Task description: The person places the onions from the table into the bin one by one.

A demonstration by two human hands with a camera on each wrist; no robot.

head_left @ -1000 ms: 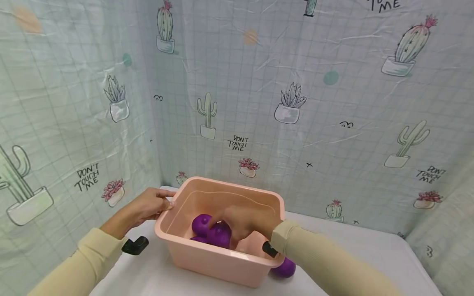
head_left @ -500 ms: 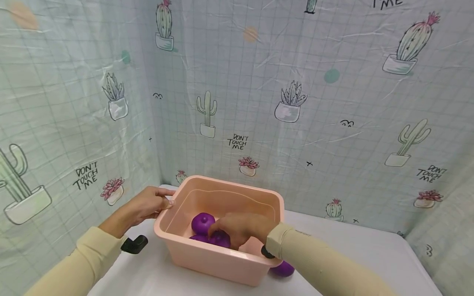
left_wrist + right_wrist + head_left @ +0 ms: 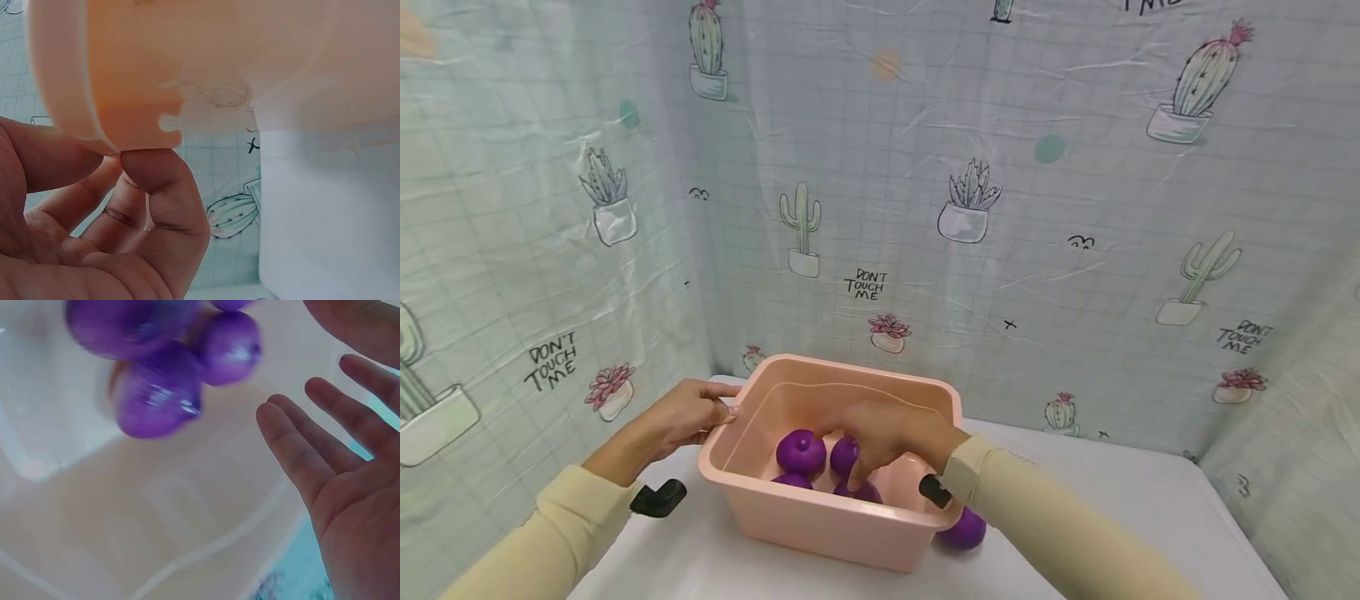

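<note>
A peach plastic bin (image 3: 820,521) stands on the white table. My left hand (image 3: 688,417) pinches its left rim between thumb and curled fingers; the left wrist view shows this grip on the rim (image 3: 144,134) closely. Inside lie several glossy purple onion-like rounds (image 3: 801,452), each with a small nub. My right hand (image 3: 880,433) is inside the bin above them, partly covering one purple round (image 3: 845,457) and another nearer the front wall (image 3: 861,493). In the right wrist view, the fingers (image 3: 294,447) are spread and apart from the purple rounds (image 3: 159,394).
Another purple round (image 3: 964,531) sits on the white table (image 3: 1075,517) outside the bin's right front corner, beneath the right forearm. A cactus-print curtain (image 3: 880,167) hangs behind the table and along both sides.
My right hand has lifted off the purple round it was on and its fingers have spread. That round now lies among the others. My left hand stays on the rim; the head view has shifted slightly.
</note>
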